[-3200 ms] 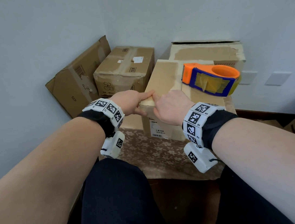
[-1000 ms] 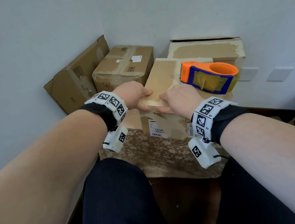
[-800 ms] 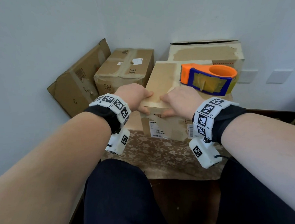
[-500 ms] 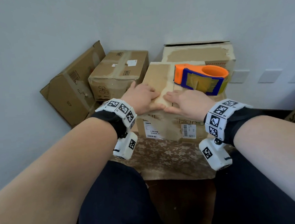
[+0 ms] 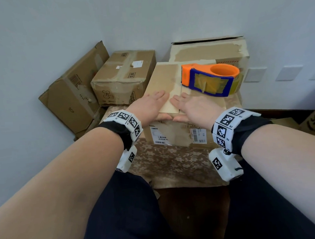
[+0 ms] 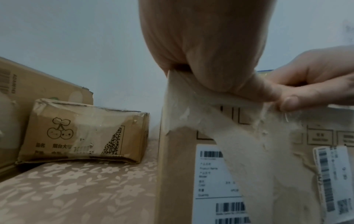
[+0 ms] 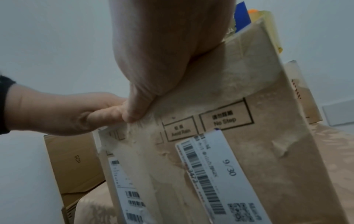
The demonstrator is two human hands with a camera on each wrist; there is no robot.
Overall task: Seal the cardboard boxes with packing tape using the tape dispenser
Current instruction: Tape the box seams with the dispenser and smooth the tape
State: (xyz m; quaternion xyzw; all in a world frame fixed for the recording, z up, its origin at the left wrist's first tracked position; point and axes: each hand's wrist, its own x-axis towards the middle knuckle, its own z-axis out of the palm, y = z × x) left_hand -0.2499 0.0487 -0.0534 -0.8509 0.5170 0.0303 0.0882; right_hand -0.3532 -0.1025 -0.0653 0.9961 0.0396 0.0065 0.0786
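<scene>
A cardboard box [image 5: 179, 134] with barcode labels stands on a floral-clothed surface in front of me. My left hand [image 5: 150, 103] and right hand [image 5: 194, 105] lie side by side on the box's top, fingers straight, pressing down near the front edge. Both thumbs reach over the top front edge, as the left wrist view shows at the left hand [image 6: 203, 45] and the right wrist view at the right hand [image 7: 162, 53]. The orange and blue tape dispenser [image 5: 211, 79] rests on the box's far right top, beyond my right fingertips, untouched.
A taped box [image 5: 124, 75] sits at the back left, with a larger box [image 5: 71, 97] leaning on the wall beside it. A worn box [image 5: 209, 50] stands behind. The floral cloth [image 5: 173, 163] covers the surface. Another carton [image 5: 313, 121] is at far right.
Both hands gripped the box's near top edge with curled fingers; they now lie flat on top, slid forward. The left top flap, slightly raised earlier, now lies flat.
</scene>
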